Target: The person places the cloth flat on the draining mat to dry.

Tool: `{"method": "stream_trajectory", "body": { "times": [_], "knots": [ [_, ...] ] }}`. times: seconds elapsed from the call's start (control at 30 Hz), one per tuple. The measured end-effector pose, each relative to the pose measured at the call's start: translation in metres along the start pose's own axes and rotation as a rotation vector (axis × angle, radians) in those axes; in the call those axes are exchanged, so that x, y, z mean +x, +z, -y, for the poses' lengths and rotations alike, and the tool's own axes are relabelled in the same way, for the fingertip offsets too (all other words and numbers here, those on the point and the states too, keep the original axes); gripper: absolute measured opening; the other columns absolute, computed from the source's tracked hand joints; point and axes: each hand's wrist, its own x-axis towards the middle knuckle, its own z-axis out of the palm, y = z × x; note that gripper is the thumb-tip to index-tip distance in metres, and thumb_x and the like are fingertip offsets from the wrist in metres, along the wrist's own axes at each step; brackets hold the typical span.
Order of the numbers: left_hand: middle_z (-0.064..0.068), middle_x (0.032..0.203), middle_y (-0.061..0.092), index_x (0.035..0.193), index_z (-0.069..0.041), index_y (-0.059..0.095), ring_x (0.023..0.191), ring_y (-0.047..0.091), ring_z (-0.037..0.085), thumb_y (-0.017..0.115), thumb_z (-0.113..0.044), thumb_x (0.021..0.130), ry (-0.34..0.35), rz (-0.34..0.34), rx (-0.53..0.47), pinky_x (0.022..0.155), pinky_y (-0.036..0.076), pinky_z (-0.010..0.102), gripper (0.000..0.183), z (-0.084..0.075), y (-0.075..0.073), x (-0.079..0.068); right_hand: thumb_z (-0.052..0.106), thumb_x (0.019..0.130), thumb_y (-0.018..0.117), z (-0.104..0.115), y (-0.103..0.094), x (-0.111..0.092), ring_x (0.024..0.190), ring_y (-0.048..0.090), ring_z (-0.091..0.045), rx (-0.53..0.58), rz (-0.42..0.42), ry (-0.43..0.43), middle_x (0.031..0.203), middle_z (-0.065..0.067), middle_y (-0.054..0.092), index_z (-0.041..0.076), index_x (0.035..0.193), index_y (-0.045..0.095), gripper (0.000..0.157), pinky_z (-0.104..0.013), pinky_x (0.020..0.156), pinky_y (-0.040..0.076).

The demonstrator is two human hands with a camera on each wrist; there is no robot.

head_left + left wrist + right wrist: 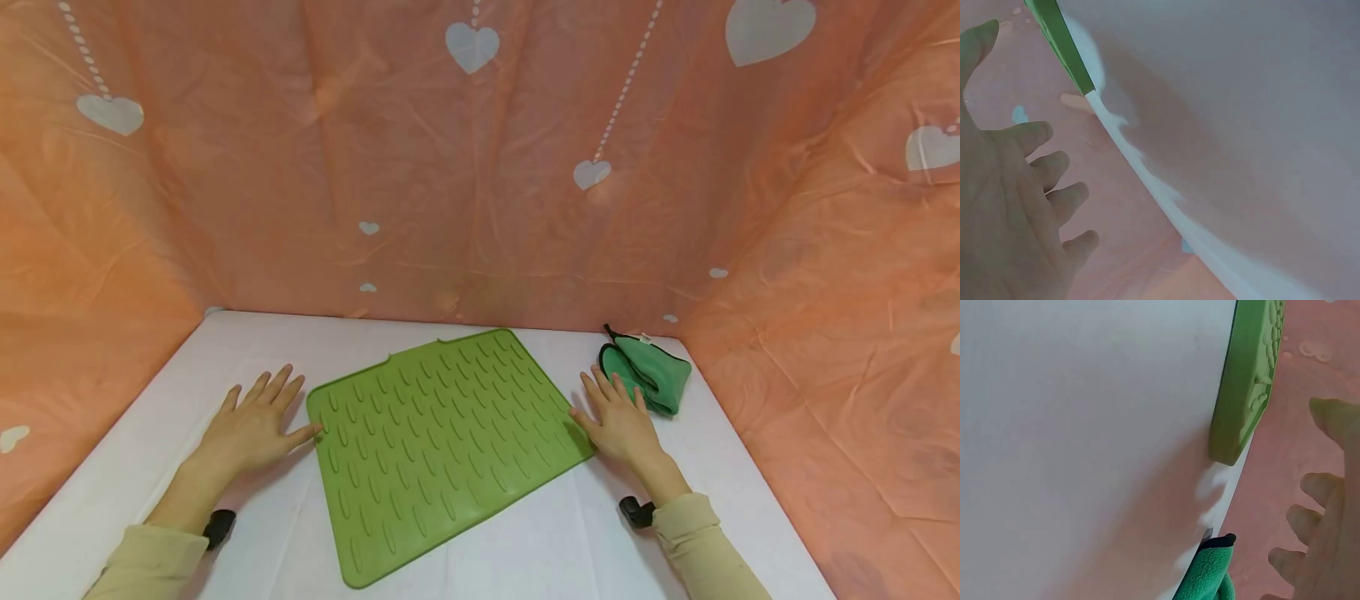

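A green rubbery mat with rows of raised ridges lies askew on the white table. My left hand hovers palm down at its left edge, fingers spread, the thumb overlapping the mat's edge in the head view. In the left wrist view that hand shows apart from the mat's edge. At the mat's right corner is my right hand, fingers spread and holding nothing. Its fingertips overlap a folded green cloth with black trim. The right wrist view shows this hand above the table, with the cloth below.
The table is covered in white. Orange curtains with pale hearts enclose it at the back and both sides. Each wrist carries a small black device, one on the left and another on the right.
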Motion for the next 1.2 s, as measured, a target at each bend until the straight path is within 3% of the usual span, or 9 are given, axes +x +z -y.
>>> {"method": "stream_trajectory", "body": {
  "times": [0.67,1.2],
  "knots": [
    [0.024,0.167,0.028,0.159,0.001,0.037,0.149,0.028,0.052,0.061,-0.065,0.095,0.062,-0.029,0.012,0.117,0.018,0.074,0.095,-0.011,-0.001,-0.012,0.045,0.105,0.058,-0.007,-0.011,0.002,0.156,0.016,-0.048,0.015,-0.056,0.010,0.171,-0.017,0.021,0.008,0.165,0.028,0.077,-0.071,0.121,0.009],
    [0.021,0.162,0.039,0.153,0.000,0.048,0.145,0.040,0.048,0.069,-0.064,0.090,0.175,-0.061,0.083,0.115,0.029,0.070,0.092,-0.018,0.011,-0.037,0.044,0.105,0.058,-0.060,-0.024,0.024,0.153,0.016,-0.054,-0.030,-0.082,0.008,0.168,-0.025,0.023,0.003,0.163,0.030,0.076,-0.076,0.117,0.012]
  ]
}}
